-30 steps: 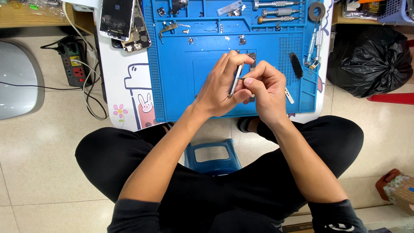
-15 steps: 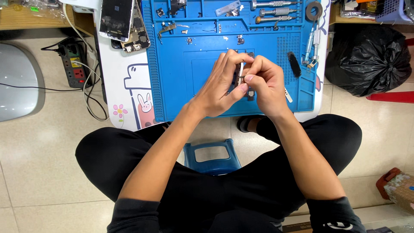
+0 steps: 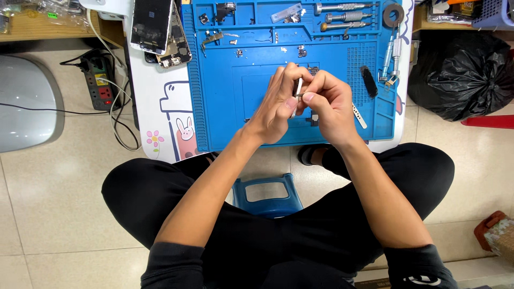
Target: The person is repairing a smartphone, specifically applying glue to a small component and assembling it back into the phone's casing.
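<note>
Head view: black brush beside hands.

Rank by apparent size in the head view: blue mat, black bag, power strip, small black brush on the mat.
1. Blue mat
2. Black bag, partly cut off by the frame
3. Power strip
4. Black brush

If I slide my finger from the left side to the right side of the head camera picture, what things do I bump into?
Grey rounded lid-like thing → power strip → opened phone → left hand → small metal tool → right hand → black brush → black rubbish bag.
</note>
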